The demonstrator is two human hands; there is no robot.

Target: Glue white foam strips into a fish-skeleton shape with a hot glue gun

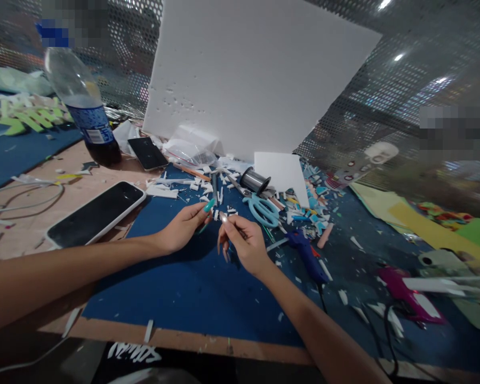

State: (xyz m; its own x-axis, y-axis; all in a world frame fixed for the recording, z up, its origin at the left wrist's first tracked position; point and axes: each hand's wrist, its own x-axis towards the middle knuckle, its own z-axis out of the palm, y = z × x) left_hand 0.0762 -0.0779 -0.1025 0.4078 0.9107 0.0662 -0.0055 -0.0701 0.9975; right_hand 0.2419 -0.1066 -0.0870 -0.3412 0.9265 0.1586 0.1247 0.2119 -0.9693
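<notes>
Above the blue mat (192, 304), my left hand (186, 226) is closed, thumb and fingers pinching a small dark-and-white piece (216, 214). Close beside it, my right hand (246, 242) has thumb and index finger pressed together at the piece's right side. Whatever those fingertips hold is too small to make out. Just beyond my hands lie light-blue-handled scissors (264, 209) and a spool of thin line (255, 180). A blue glue gun (308, 256) rests to the right of my right hand.
A phone (98, 216) and a bottle of dark drink (90, 122) stand to the left. White foam board (240, 69) leans at the back, with scraps (312, 200) before it. A magenta glue gun (412, 296) and cords lie at right.
</notes>
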